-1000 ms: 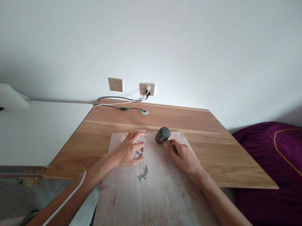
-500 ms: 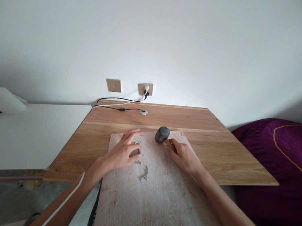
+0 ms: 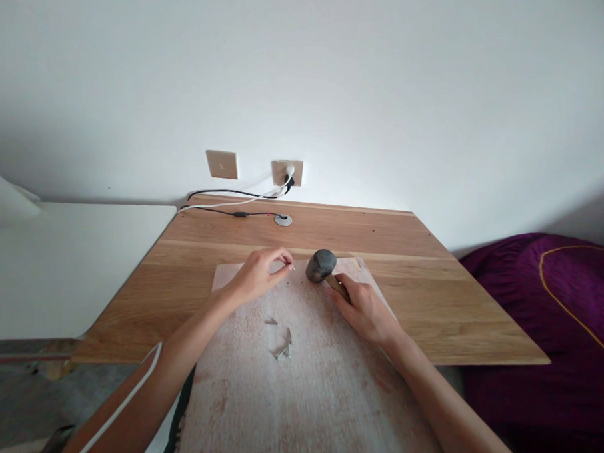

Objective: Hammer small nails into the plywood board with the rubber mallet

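Note:
A pale worn wooden board (image 3: 309, 393) lies on a wooden table (image 3: 425, 301). My left hand (image 3: 259, 275) hovers over the board's far end and pinches a small nail (image 3: 290, 267) between thumb and fingers. My right hand (image 3: 363, 310) grips the wooden handle of a hammer; its dark round head (image 3: 321, 265) rests on the board just right of the nail. Several loose nails (image 3: 281, 341) lie on the board behind my left hand.
A white table (image 3: 68, 263) adjoins on the left. Black and white cables (image 3: 231, 206) run from a wall socket (image 3: 287, 172) onto the table's far edge, beside a round metal grommet (image 3: 282, 220). A purple cushion (image 3: 551, 322) sits to the right.
My left hand picked a nail from the board and moved it forward toward the hammer head. My right hand stayed on the hammer handle. The view shifted slightly.

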The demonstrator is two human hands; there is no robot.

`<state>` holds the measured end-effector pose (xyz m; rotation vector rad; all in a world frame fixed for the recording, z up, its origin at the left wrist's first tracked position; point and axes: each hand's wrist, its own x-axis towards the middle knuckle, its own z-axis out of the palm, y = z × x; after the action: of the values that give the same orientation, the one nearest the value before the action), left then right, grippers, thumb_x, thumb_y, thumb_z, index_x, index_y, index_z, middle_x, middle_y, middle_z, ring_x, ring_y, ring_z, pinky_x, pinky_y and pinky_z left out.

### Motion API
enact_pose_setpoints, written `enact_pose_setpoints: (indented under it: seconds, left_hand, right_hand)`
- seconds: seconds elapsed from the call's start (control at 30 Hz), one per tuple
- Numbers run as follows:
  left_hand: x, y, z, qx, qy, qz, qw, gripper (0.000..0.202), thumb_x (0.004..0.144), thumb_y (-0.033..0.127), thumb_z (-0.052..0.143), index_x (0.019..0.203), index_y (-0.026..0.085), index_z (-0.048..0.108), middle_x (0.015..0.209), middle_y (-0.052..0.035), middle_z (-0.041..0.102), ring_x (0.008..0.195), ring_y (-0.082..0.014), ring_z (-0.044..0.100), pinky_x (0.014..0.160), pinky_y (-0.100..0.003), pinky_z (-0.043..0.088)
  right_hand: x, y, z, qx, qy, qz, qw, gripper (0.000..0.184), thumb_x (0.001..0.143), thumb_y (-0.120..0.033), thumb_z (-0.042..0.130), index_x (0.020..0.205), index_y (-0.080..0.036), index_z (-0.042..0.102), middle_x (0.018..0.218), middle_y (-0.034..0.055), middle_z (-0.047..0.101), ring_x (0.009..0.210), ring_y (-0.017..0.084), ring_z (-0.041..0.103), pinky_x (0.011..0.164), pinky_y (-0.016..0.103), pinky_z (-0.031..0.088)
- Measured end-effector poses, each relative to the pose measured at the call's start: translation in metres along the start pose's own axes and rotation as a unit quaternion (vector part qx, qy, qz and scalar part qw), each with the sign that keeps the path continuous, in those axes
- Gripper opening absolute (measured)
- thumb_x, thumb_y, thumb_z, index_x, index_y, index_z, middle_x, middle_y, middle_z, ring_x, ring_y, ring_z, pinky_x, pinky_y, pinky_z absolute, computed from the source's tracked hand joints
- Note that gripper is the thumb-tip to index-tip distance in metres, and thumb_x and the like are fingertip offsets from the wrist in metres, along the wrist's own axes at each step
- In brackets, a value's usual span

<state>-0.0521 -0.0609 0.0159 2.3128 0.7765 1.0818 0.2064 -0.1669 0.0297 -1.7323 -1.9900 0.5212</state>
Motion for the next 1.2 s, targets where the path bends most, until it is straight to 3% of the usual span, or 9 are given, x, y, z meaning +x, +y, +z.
enact_pose_setpoints:
  seconds: [0.3, 0.6, 0.9, 1.2]
  left_hand:
    - [-0.009, -0.005, 0.001, 0.056, -0.047, 0.076, 0.994, 0.01, 0.094, 0.011, 0.066, 0.09, 0.019, 0.071, 0.087, -0.0026, 0.073, 0.083, -0.0169, 0.069, 0.079, -0.028, 0.053]
    - [-0.01, -0.006, 0.002, 0.085, -0.057, 0.107, 0.989, 0.012, 0.097, 0.012, 0.064, 0.092, 0.02, 0.072, 0.086, -0.0029, 0.073, 0.086, -0.018, 0.067, 0.08, -0.03, 0.054]
    - [-0.012, -0.004, 0.002, 0.062, -0.074, 0.079, 0.992, 0.004, 0.095, 0.017, 0.073, 0.092, 0.019, 0.073, 0.089, -0.0032, 0.073, 0.088, -0.0186, 0.068, 0.081, -0.03, 0.053]
    - [-0.015, -0.011, 0.01, -0.005, -0.066, -0.013, 0.998, 0.007, 0.091, 0.014, 0.075, 0.095, 0.02, 0.073, 0.091, -0.0019, 0.078, 0.085, -0.0171, 0.074, 0.082, -0.029, 0.056]
  right_hand:
    - [0.001, 0.0, -0.002, -0.002, 0.0, -0.005, 1.0, 0.018, 0.1, -0.037, 0.048, 0.091, -0.023, 0.055, 0.066, 0.0028, 0.06, 0.058, 0.022, 0.057, 0.061, 0.032, 0.036]
    - [0.0, 0.0, -0.002, 0.002, 0.001, -0.004, 1.0, 0.017, 0.099, -0.037, 0.047, 0.092, -0.024, 0.055, 0.066, 0.0027, 0.059, 0.059, 0.021, 0.056, 0.061, 0.033, 0.037]
    - [0.0, 0.003, 0.001, 0.002, 0.006, -0.01, 1.0, 0.017, 0.1, -0.036, 0.049, 0.09, -0.024, 0.054, 0.065, 0.0019, 0.059, 0.057, 0.02, 0.056, 0.06, 0.032, 0.036]
    - [0.0, 0.001, -0.001, 0.002, 0.002, -0.007, 1.0, 0.019, 0.099, -0.039, 0.048, 0.086, -0.025, 0.052, 0.063, 0.0009, 0.058, 0.055, 0.02, 0.053, 0.059, 0.032, 0.035]
